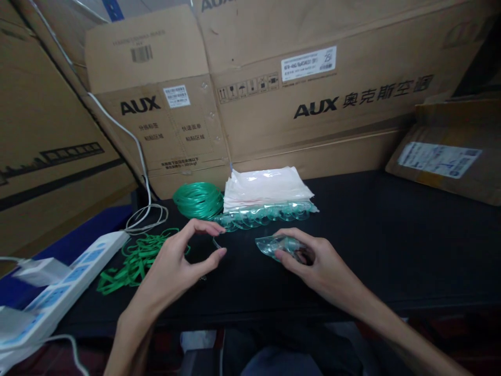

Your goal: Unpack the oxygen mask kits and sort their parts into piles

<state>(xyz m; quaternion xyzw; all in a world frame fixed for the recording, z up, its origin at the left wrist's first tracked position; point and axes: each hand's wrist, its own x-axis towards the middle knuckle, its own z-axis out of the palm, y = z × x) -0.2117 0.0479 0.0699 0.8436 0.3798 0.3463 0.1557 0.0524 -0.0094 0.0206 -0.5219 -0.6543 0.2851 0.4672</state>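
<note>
A clear, green-tinted plastic face mask (270, 246) is gripped in my right hand (309, 253), its pointed end facing left. The fingers hide part of it. My left hand (191, 250) is raised to the left of the mask, thumb and fingers spread apart in a C shape. A small thin curved strip (216, 243) shows in that gap; whether the left hand touches it I cannot tell. Just beyond both hands lies a row of similar clear green masks (266, 215). Tangled green elastic straps (136, 261) lie beside and partly behind my left wrist.
Coiled green tubing (199, 200) and a stack of white plastic bags (268, 185) sit at the back of the black table (371, 245). A white power strip (74, 284) with plugs and cables runs along the left. Cardboard boxes (258, 120) wall the back; another box (450, 151) stands right.
</note>
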